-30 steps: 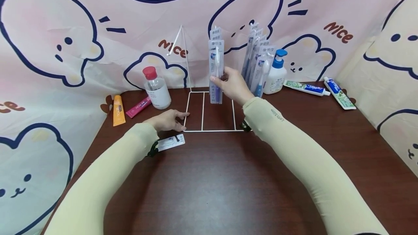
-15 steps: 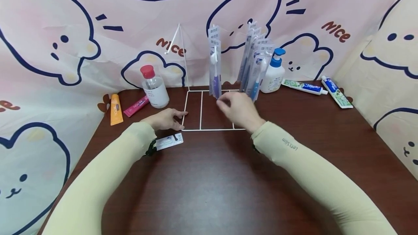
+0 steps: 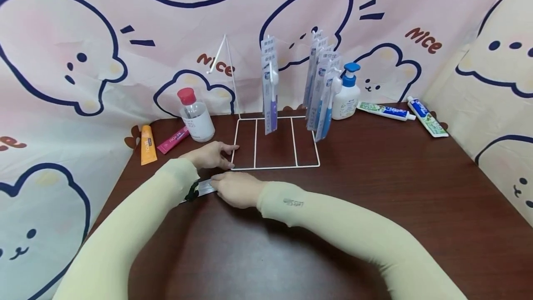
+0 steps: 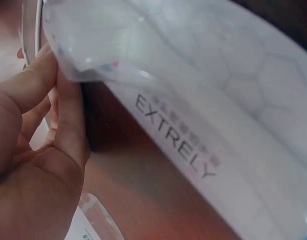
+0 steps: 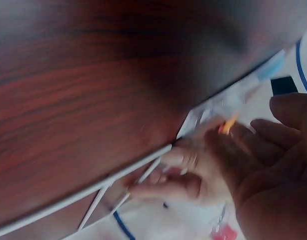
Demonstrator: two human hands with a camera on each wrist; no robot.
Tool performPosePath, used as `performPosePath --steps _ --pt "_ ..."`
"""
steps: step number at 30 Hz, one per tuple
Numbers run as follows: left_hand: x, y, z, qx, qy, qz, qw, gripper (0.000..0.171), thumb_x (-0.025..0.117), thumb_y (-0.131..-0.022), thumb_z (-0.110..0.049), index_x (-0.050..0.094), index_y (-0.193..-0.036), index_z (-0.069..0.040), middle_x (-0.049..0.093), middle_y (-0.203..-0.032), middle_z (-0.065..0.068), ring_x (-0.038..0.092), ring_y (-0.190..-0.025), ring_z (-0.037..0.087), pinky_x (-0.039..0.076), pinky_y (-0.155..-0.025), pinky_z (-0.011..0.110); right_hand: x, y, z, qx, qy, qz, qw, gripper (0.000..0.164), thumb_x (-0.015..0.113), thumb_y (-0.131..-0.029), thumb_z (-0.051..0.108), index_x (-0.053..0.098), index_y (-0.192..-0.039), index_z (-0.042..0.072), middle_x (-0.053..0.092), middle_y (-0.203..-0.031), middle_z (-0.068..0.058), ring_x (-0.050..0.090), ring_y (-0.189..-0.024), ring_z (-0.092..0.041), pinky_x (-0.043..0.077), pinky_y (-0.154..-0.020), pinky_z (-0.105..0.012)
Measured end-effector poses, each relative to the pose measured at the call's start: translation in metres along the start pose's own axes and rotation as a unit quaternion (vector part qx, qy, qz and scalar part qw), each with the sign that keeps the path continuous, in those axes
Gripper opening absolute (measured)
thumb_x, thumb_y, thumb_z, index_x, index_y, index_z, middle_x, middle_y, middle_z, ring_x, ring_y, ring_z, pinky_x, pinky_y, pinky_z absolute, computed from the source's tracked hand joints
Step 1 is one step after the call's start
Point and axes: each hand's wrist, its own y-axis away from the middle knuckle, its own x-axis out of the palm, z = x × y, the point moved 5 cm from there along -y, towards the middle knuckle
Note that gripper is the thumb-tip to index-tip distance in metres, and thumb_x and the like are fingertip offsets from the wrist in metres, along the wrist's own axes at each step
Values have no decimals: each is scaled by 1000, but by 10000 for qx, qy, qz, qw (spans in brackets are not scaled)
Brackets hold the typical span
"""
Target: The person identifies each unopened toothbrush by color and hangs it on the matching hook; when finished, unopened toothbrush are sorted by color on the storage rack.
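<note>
My left hand (image 3: 210, 155) rests at the near left corner of a white wire rack (image 3: 275, 168), its thumb and forefinger spread along the wire. Beside it, my right hand (image 3: 237, 189) pinches the end of a packaged toothbrush (image 3: 205, 188) under my left wrist; its fingertips are partly hidden. The package (image 4: 178, 115) looms large and slanted in the left wrist view, printed EXTRELY. On the rack's middle hook hang several packaged toothbrushes (image 3: 269, 91), the front one purple. Several more packaged toothbrushes (image 3: 325, 101), with blue handles, hang on the right hook. The left hook (image 3: 216, 54) is bare.
A red-capped clear bottle (image 3: 197, 117), a pink tube (image 3: 172, 140) and an orange tube (image 3: 148, 145) are at the left. Behind the right hook stands a blue-topped pump bottle (image 3: 347, 96). Two toothpaste tubes (image 3: 387, 111) lie at the right. A printed cloth encloses the back and sides.
My right hand has let go of the purple toothbrush package on the middle hook and moved down and left to the package by my left wrist. My left hand has stayed at the rack.
</note>
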Motion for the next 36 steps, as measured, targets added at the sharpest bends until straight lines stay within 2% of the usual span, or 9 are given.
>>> performPosePath --steps 4,6,11,14,17,22,26,30,36 --pt "1 0 0 80 5 21 10000 68 71 -81 -14 39 -140 -11 49 -110 14 55 -86 18 44 -75 29 12 -10 4 204 261 275 9991 37 36 -98 20 47 -132 10 47 -132 -3 45 -118 -17 34 -97 -26" --pt "0 -1 1 65 -5 20 10000 68 71 -81 -15 39 -140 -11 48 -110 14 53 -85 18 44 -73 29 15 -11 3 284 408 262 9984 36 40 -97 23 49 -131 11 51 -126 -2 50 -110 -17 40 -92 -28" --pt "-1 -1 2 -98 32 -43 9999 68 73 -79 -15 42 -139 -16 51 -112 12 50 -86 22 44 -69 30 13 -2 -4 510 563 -218 9969 17 57 -88 28 64 -100 19 57 -96 4 55 -91 -14 48 -73 -28" --pt "-2 -3 2 -140 11 -12 9999 69 74 -78 -17 42 -139 -18 52 -115 11 48 -92 23 44 -73 29 12 10 -11 685 186 -196 9973 9 65 -83 30 63 -86 22 55 -88 6 55 -86 -12 47 -68 -26" --pt "-1 -5 2 -99 -13 79 9999 70 74 -78 -21 41 -140 -18 52 -116 12 48 -92 24 44 -72 29 11 26 -19 792 -253 63 9965 15 71 -78 32 61 -83 22 53 -85 7 54 -81 -11 45 -66 -25" --pt "-3 -5 8 -321 38 193 9993 71 74 -78 -24 40 -140 -23 50 -117 12 47 -81 24 45 -65 29 5 52 -35 1160 -779 291 9898 23 74 -76 23 61 -94 21 56 -89 7 55 -84 -11 44 -72 -28" --pt "-5 -4 8 -443 32 231 9987 71 74 -78 -25 39 -140 -25 49 -119 11 47 -89 25 45 -69 30 5 69 -52 1824 -1017 720 9753 39 77 -72 23 61 -107 21 60 -100 7 55 -96 -13 41 -81 -38" --pt "-3 -3 5 -507 83 210 9985 72 74 -78 -24 39 -141 -24 49 -122 12 43 -103 27 45 -76 30 5 87 -65 2333 -1323 1042 9577 33 82 -64 33 65 -89 21 59 -87 9 52 -88 -12 37 -78 -41" --pt "-2 -1 2 -453 56 283 9986 71 72 -80 -23 37 -142 -21 47 -124 15 46 -90 27 45 -69 29 -3 111 -84 2144 -1972 378 9559 24 82 -64 29 59 -70 25 54 -69 13 48 -69 -8 39 -66 -30"
